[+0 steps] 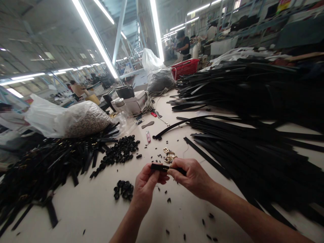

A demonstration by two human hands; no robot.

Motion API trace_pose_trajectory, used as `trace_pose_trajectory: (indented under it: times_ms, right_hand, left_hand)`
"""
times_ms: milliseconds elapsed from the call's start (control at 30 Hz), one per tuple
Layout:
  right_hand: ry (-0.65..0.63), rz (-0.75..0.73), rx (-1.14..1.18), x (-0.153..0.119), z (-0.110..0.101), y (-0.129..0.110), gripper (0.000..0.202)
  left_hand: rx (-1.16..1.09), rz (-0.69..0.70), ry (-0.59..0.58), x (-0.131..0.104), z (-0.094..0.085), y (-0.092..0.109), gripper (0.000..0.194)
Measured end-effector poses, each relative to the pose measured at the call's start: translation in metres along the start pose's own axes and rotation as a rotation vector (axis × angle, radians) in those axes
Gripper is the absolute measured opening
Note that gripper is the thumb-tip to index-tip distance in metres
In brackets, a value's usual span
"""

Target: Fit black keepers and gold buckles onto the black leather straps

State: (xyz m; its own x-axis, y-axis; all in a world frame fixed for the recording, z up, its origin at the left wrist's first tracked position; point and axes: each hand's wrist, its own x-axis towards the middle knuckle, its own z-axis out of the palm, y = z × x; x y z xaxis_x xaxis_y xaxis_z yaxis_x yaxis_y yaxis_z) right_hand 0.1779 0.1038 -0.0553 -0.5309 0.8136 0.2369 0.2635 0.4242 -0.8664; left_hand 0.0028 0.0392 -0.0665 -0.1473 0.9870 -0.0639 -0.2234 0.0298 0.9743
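Note:
Both hands meet over the pale table, around a short black strap. My left hand pinches the strap's left part between thumb and fingers. At its right part, my right hand is closed on the same strap; a small gold-coloured piece shows between the hands, partly covered by the fingers. Just beyond the fingertips lie several gold buckles. Small black loops are heaped left of my left hand, and a larger pile of black loops sits farther back.
Long black straps cover the right side. Finished-looking black straps lie left, beside a filled plastic bag. Farther back are a glass jar, a white box, a pink cutter and a red basket. People work in the background.

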Motion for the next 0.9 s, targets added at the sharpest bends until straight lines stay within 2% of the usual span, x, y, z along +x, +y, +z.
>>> trace_pose_trajectory:
  times_ms: [200, 300, 400, 500, 600, 733, 900]
  right_hand:
    - [-0.076, 0.019, 0.099, 0.001, -0.004, -0.004, 0.023]
    - [-0.119, -0.001, 0.137, 0.000, -0.003, -0.006, 0.020]
    - [-0.168, -0.035, 0.168, -0.001, 0.000, -0.005, 0.018]
    - [-0.194, -0.059, 0.131, -0.001, 0.001, -0.003, 0.015]
    - [-0.212, -0.058, 0.053, -0.001, 0.000, 0.000, 0.016]
    - [-0.255, -0.110, -0.007, 0.001, -0.004, 0.002, 0.030]
    - [-0.137, -0.211, -0.224, 0.002, -0.009, 0.005, 0.036]
  left_hand:
    - [-0.167, -0.064, -0.138, 0.002, -0.006, 0.003, 0.029]
    - [-0.141, -0.083, -0.160, 0.003, -0.006, 0.004, 0.029]
    - [-0.077, -0.152, -0.226, 0.004, -0.007, 0.003, 0.043]
    - [-0.035, -0.220, -0.300, 0.005, -0.009, 0.003, 0.040]
    - [-0.039, -0.228, -0.239, 0.006, -0.010, 0.004, 0.030]
    - [0.005, -0.236, -0.191, 0.006, -0.008, 0.011, 0.027]
    - [0.089, -0.227, -0.196, 0.006, -0.009, 0.018, 0.031]
